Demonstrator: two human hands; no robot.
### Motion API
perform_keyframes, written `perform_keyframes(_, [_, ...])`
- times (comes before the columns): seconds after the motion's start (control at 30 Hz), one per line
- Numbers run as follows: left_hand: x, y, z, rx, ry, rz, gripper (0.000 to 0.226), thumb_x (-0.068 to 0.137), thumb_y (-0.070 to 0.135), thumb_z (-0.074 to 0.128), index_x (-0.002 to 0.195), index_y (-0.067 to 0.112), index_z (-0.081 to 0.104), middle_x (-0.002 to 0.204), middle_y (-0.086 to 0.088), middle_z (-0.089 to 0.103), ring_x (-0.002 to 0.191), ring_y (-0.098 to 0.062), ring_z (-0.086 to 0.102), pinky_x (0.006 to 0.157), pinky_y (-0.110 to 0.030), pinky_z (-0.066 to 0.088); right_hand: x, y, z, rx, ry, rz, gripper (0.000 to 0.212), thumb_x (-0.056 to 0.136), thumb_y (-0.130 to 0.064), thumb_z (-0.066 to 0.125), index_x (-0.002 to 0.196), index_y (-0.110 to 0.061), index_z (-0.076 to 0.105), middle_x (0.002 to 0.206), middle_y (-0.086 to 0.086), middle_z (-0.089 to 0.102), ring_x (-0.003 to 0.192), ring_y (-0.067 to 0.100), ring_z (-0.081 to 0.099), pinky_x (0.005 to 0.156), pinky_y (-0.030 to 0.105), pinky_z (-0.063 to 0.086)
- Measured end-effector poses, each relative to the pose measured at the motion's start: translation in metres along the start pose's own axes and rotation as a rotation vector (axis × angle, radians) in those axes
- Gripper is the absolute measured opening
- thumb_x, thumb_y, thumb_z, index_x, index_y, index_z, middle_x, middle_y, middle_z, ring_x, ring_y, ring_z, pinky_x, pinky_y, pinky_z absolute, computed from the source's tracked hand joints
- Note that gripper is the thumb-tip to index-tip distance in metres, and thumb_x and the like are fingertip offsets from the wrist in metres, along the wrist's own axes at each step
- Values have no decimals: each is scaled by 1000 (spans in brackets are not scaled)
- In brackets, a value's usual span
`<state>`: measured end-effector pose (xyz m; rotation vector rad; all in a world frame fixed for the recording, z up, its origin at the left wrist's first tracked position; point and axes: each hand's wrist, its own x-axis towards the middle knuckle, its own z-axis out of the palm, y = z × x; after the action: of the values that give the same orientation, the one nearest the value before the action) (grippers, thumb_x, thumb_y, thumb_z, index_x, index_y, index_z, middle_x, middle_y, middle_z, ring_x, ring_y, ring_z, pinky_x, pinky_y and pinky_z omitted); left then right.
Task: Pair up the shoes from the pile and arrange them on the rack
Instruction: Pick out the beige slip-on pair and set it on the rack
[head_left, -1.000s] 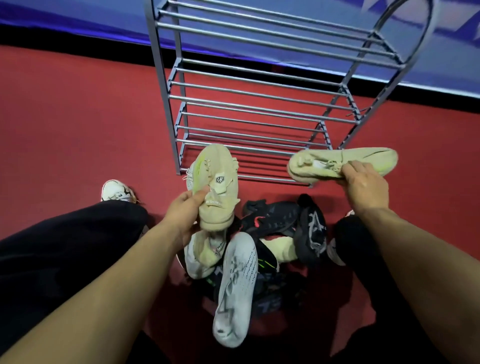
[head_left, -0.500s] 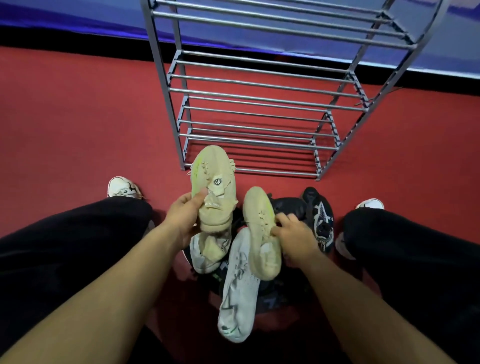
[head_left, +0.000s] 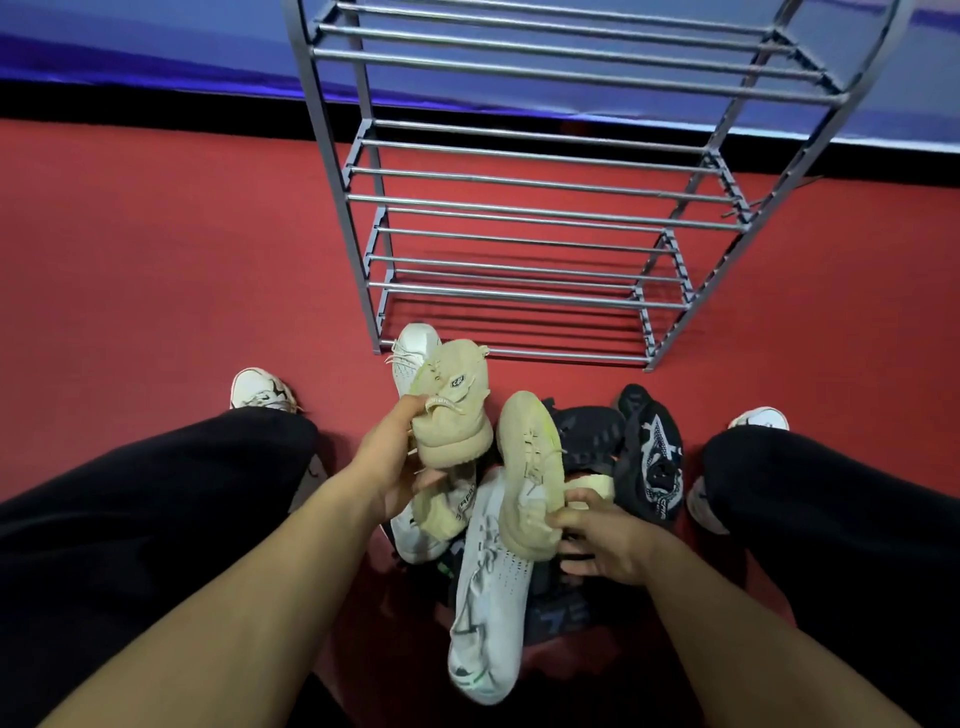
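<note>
Holding one beige shoe (head_left: 454, 415) in our left hand (head_left: 389, 470) and its mate (head_left: 530, 473) in our right hand (head_left: 605, 538), both clasped by the collar above the pile (head_left: 597, 457), near the rack (head_left: 519, 197). We judge them light, soft knit; heel and collar give the firmest grip.

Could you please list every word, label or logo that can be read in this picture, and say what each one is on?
No text here can be read with certainty.
Small dark badge on the tongue of the beige shoe in the left hand: a logo, too small to read.
Dark lettering on the sock-like shoe below it: blurred, unreadable.
White pattern on the black shoe: a design, no legible words.
</note>
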<state>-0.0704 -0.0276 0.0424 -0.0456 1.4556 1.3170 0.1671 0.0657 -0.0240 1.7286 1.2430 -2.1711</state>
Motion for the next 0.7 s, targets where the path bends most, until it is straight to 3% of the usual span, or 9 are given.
perform_keyframes(0.1, [-3,3,-1,-29,-89,-48,17,84,34,54,90,20,61,74,4,57,68,-11,57,64,-28,53,0,-6,11,76,-46,-37,36,85,-9,70,111,-21,48,107,6,68,85,23,69,75,36,55])
perform_keyframes(0.17, [-4,2,-4,-8,-105,-52,18,85,26,53,98,16,61,81,1,56,72,-13,57,62,-27,55,0,-13,17,194,-33,-86,34,87,-6,65,115,-18,50,107,9,67,81,25,68,69,35,56])
perform_keyframes(0.27, [-4,-1,-11,24,-71,-20,29,83,15,54,111,11,62,92,-3,59,78,-17,61,72,-35,56,-6,-30,17,283,-50,-140,34,88,-4,62,119,-15,54,108,12,66,78,25,68,64,32,57])
perform_keyframes(0.33, [-4,0,-14,25,-46,-7,26,81,11,54,106,11,63,90,-4,61,77,-18,61,73,-37,56,-9,-43,14,291,-51,-169,35,87,-5,63,119,-16,56,105,12,66,73,23,69,59,30,56])
perform_keyframes(0.43, [-4,4,-13,45,-21,6,18,77,8,53,92,12,63,85,-3,59,75,-18,58,73,-36,56,-14,-63,9,310,-50,-213,31,87,-9,58,116,-20,55,96,9,66,68,20,65,58,29,53])
perform_keyframes(0.53, [-4,15,-5,94,-59,43,28,67,9,57,94,12,65,92,-7,61,79,-21,57,75,-39,56,-18,-80,5,312,-77,-295,31,88,-9,56,116,-21,56,89,7,66,64,18,64,58,30,51])
perform_keyframes(0.7, [1,40,13,109,-31,188,30,78,0,52,93,19,70,88,-5,70,76,-22,64,78,-47,58,-26,-103,6,368,-8,-388,27,88,-6,52,108,-24,56,89,5,65,68,20,61,58,31,48])
